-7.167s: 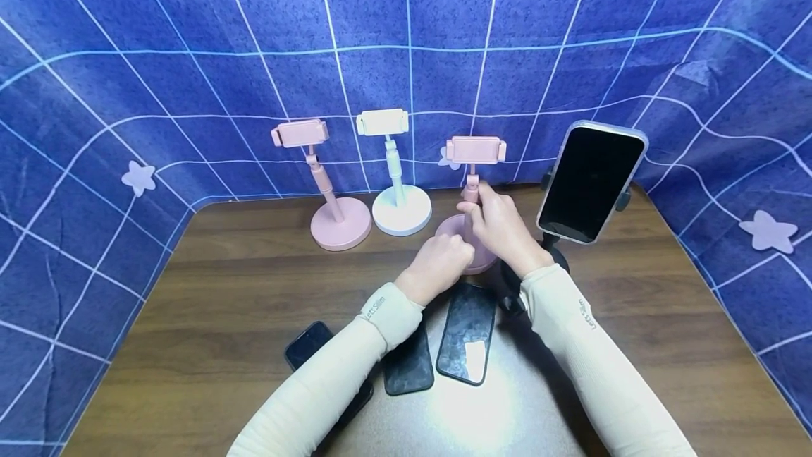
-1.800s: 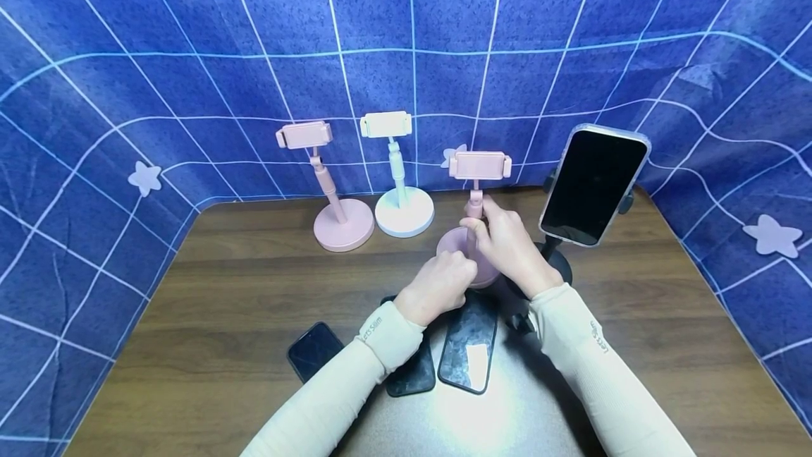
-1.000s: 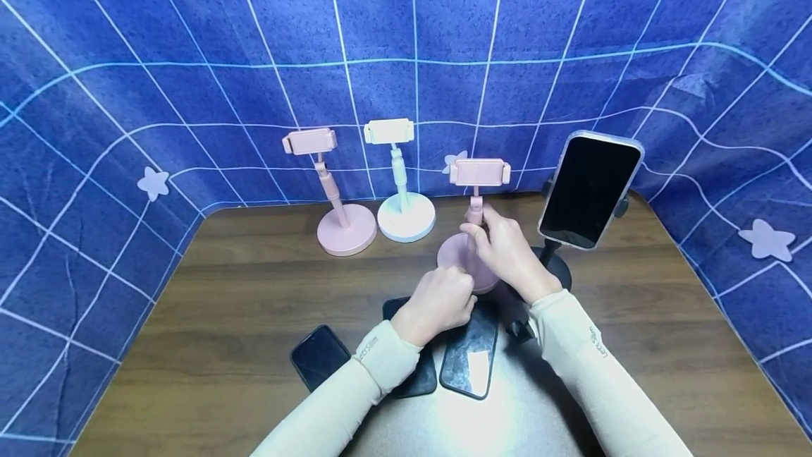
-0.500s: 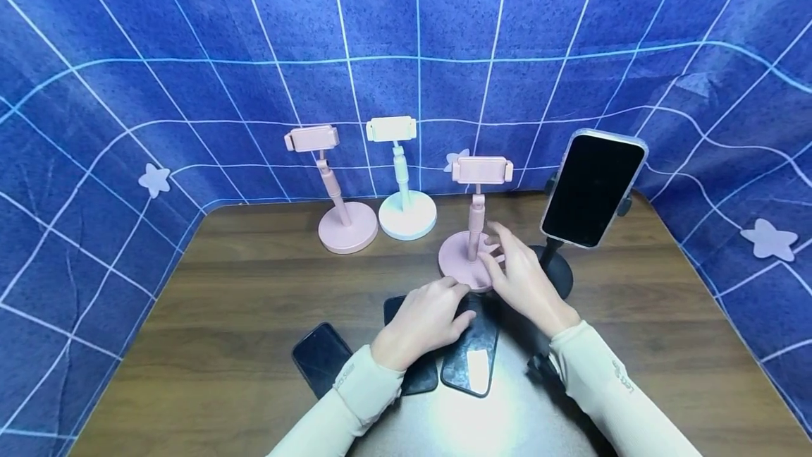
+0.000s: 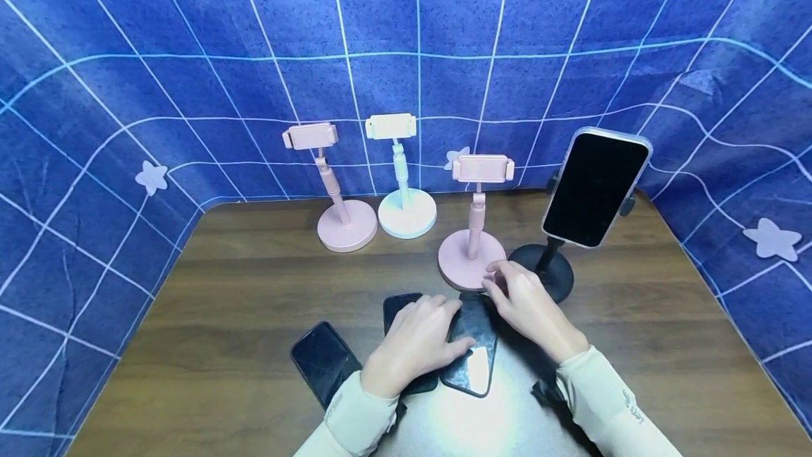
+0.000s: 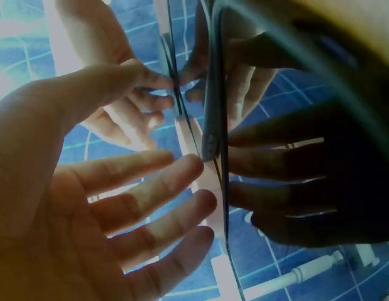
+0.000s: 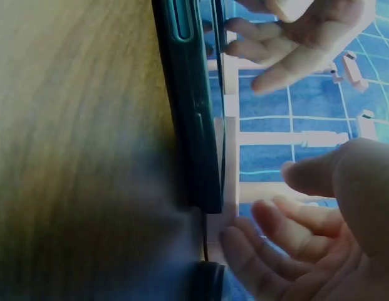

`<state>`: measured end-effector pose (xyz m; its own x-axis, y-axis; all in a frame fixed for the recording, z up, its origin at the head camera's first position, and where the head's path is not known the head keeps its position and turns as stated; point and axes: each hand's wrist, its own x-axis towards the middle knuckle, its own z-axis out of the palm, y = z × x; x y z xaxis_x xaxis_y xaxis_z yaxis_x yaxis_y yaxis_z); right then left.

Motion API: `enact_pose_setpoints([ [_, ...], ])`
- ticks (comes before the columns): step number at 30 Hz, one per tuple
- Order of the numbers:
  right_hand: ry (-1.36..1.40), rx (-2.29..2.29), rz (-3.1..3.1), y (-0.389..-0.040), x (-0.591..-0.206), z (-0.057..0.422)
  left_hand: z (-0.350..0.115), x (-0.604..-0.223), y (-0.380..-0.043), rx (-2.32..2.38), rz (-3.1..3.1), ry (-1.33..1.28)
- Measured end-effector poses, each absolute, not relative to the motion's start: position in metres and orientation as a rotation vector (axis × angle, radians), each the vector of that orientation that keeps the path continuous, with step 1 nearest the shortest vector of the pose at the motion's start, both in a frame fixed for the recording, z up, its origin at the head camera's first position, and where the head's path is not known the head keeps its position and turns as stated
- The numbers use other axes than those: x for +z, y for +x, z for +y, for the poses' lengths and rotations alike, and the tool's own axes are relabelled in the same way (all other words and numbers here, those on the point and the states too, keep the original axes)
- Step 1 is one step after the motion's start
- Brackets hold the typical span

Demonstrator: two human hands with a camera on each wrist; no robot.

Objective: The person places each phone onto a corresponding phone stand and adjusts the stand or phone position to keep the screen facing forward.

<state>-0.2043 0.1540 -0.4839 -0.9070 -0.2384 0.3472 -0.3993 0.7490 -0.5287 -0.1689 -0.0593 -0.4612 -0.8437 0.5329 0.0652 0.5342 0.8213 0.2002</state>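
Observation:
My left hand [image 5: 415, 340] hovers palm down over two black phones, fingers spread; the right phone [image 5: 455, 371] and the middle phone [image 5: 400, 303] lie partly under it. In the left wrist view the fingertips come close to a glossy phone screen [image 6: 275, 251] that mirrors them. My right hand [image 5: 529, 305], fingers loosely bent and holding nothing, is at the front right edge of a pink phone stand [image 5: 455, 259], near the right phone's top end. In the right wrist view, that hand [image 7: 319, 232] shows beside a phone's edge [image 7: 197, 113]. The pink stand is upright, its clamp bare.
Another pink stand [image 5: 345, 228] and a white stand [image 5: 406, 217] are at the back. A black stand [image 5: 558, 277] at the right bears a phone [image 5: 596, 185]. One more phone [image 5: 323, 358] lies at the left. Blue cloth [image 5: 457, 20] hangs behind the wooden table [image 5: 222, 344].
The right hand has let go of the pink stand's post and drawn down to its base edge. My left hand has unclenched and moved back over the phones. Earlier, the stand came forward slightly.

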Motion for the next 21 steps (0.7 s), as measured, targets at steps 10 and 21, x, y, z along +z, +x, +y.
enact_pose_setpoints([
  [10, 0.460, 0.818, -2.847, -0.202, -0.477, 0.157, -0.065, -0.457, -0.161, -0.264, -3.079, -0.912],
  [21, 0.576, 0.776, -2.931, -0.199, -0.475, 0.159, -0.063, -0.450, -0.151, -0.070, -3.177, -0.938],
])
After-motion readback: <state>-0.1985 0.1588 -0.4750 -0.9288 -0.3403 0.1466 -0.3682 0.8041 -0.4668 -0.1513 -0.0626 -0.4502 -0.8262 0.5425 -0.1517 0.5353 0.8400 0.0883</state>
